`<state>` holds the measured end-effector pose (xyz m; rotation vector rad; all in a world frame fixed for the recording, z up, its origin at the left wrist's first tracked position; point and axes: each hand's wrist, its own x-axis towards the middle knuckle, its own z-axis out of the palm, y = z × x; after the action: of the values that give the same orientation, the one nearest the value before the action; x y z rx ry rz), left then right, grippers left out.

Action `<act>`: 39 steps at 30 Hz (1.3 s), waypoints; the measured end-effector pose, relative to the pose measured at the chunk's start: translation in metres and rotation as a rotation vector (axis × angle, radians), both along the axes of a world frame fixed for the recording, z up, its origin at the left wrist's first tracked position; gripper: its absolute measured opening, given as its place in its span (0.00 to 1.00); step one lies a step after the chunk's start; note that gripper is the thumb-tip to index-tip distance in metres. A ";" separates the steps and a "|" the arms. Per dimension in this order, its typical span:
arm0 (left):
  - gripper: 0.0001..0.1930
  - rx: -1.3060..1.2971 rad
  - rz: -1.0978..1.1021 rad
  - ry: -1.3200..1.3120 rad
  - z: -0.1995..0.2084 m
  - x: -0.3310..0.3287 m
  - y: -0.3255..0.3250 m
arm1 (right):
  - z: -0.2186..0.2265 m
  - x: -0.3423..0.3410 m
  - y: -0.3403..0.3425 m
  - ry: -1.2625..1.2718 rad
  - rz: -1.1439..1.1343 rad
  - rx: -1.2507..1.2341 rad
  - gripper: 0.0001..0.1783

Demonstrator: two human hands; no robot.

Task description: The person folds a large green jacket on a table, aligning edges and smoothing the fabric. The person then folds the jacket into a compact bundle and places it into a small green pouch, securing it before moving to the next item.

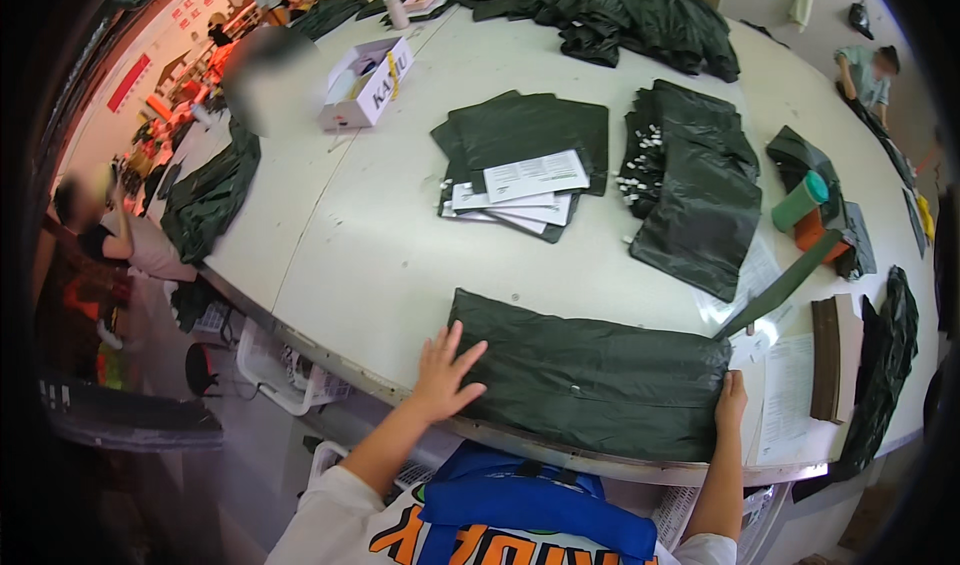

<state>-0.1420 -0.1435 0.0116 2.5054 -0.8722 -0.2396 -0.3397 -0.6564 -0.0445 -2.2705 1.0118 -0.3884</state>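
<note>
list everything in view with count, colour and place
Folded fabric bundle: one, dark green, table's front edge
Flat folded stack: one, dark green, table middle
Printed sheets: several, white, on that stack
Folded pile: one, dark green, right of stack
Loose fabric: several heaps, dark green, far side, left
Open box: one, white, far left
Tumbler: one, green, right
Long strip: one, dark green, right
Cardboard pieces: several, brown, right
Worktable: one, white, centre
Baskets: several, white, below table
Co-workers: several, mixed clothing, left and right
Shirt: one, white, lower edge
Left hand: one, bare, spread at bundle's left end
Right hand: one, bare, at bundle's right edge
</note>
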 end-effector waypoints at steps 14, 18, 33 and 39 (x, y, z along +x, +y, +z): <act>0.41 0.305 -0.066 -0.125 -0.043 -0.025 -0.046 | 0.022 0.025 0.025 0.349 0.341 -0.444 0.31; 0.39 0.296 -0.023 -0.166 -0.050 -0.031 -0.037 | 0.020 0.033 0.030 0.247 0.381 -0.523 0.30; 0.33 -0.763 0.430 1.156 0.081 0.026 -0.044 | 0.050 0.084 0.234 -0.849 -0.275 1.438 0.35; 0.32 -0.420 -0.590 1.101 0.176 -0.036 -0.207 | 0.026 0.061 0.221 -1.010 -0.454 1.642 0.33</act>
<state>-0.1782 -0.3501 0.1879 1.3145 -0.9615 -1.3020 -0.2784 -0.4352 -0.0183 -0.2514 0.7143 -0.4980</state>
